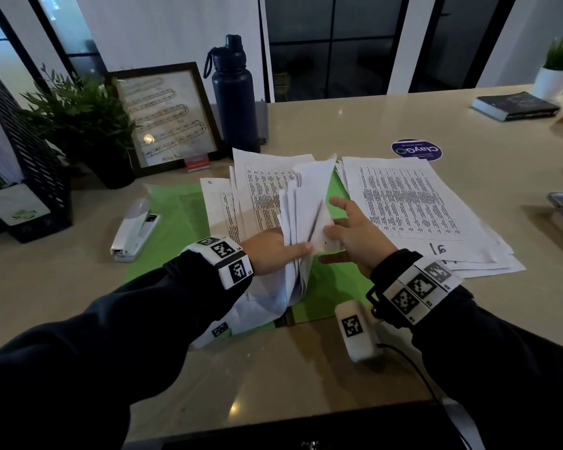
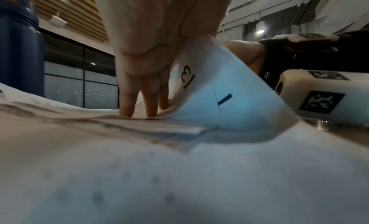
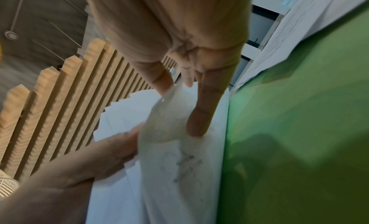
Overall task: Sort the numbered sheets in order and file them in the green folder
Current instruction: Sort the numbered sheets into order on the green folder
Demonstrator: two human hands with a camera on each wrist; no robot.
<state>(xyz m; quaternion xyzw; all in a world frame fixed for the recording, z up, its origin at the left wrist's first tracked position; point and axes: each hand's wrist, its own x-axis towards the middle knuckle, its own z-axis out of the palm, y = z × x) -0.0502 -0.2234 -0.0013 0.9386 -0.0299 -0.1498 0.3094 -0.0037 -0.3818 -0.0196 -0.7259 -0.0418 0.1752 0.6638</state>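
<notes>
Surface: beige stone-look counter [image 1: 306, 368] is carrying everything; a dark blue metal bottle [image 1: 233, 102] and a framed picture [image 1: 168, 120] are standing at the far side.
Folder: we are seeing the open green paper folder [image 1: 173, 228] lying flat in the middle of the counter, under our hands.
Held sheets: our left hand [image 1: 272, 251] is gripping a fanned bundle of white printed sheets [image 1: 301, 209] by its near edge, upright over the folder; one corner is showing 13 in the left wrist view.
Right hand: our right hand [image 1: 355, 235] is pinching one sheet of the fan between thumb and fingers [image 3: 201, 116], peeling it away.
Sorted stack: a flat pile of white printed sheets [image 1: 413, 209] is lying right of the folder, a handwritten number on top.
Handling: we are judging the sheets light, limp and slippery against each other, so pinching near a corner should be separating one cleanly.
Stapler: white, lying left on the folder [image 1: 135, 230].
</notes>
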